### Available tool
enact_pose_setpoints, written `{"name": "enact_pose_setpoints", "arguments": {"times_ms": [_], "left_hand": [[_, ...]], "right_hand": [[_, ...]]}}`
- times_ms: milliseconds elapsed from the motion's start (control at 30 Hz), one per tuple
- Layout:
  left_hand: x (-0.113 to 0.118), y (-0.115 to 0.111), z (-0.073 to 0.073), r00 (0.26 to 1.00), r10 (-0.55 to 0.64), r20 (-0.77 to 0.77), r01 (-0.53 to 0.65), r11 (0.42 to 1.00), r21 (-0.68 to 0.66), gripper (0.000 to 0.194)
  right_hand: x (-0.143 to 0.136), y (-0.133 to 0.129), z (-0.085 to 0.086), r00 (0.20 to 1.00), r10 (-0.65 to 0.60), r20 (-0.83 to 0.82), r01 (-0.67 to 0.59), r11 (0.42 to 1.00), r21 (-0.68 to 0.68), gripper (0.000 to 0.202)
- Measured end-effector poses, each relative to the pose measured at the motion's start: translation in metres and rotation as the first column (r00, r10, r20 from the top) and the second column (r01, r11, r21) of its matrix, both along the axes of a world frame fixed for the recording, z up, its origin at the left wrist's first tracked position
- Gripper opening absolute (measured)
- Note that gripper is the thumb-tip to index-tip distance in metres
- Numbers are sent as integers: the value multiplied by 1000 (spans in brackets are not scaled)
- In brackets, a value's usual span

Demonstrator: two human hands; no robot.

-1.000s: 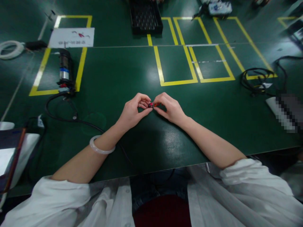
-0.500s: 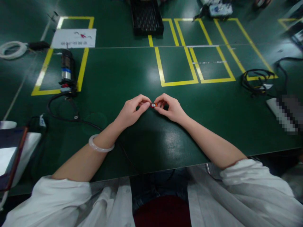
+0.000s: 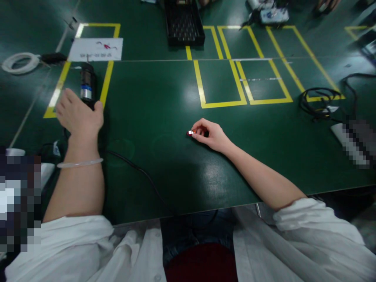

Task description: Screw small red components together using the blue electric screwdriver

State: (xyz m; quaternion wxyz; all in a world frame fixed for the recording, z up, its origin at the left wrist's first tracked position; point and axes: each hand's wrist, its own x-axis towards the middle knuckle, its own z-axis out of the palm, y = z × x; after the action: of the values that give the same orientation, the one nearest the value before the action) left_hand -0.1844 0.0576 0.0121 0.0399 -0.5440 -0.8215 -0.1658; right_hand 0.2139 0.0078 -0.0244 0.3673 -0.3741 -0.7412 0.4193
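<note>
My right hand (image 3: 210, 133) pinches a small red and white part (image 3: 190, 133) between thumb and fingertips, just above or on the green table (image 3: 152, 117). My left hand (image 3: 80, 113) is at the left, open with its fingers spread and nothing seen in it. It lies beside the lower end of a black cylindrical tool (image 3: 86, 82) with a blue and silver band, and covers part of it. Whether my left hand touches the tool is not clear. A black cable (image 3: 141, 170) runs from near my left wrist to the table's front edge.
A black tray (image 3: 186, 41) stands at the back centre. Behind the tool lies a white labelled sheet (image 3: 96, 49); a white coil (image 3: 20, 63) is at the far left. At the right are a coiled black cable (image 3: 319, 98) and a blurred device. Another person's hand shows at the top right.
My left hand has let go of the small part and moved left to the black tool, with its fingers opening. My right hand has stayed in place with the part.
</note>
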Motion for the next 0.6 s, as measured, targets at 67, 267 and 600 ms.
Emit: {"name": "enact_pose_setpoints", "arguments": {"times_ms": [67,267,600], "left_hand": [[-11,-2,-2,999,38,38,-33,994,-107,77],[-14,-4,2,1000,0,-9,-2,988,-153,77],[37,-11,12,995,-89,-46,80,984,-162,77]], "right_hand": [[0,0,0,1000,0,1,0,1000,-3,16],[0,0,0,1000,6,-1,-6,1000,-11,17],[-2,1,1,1000,-8,-9,7,1000,-29,18]]}}
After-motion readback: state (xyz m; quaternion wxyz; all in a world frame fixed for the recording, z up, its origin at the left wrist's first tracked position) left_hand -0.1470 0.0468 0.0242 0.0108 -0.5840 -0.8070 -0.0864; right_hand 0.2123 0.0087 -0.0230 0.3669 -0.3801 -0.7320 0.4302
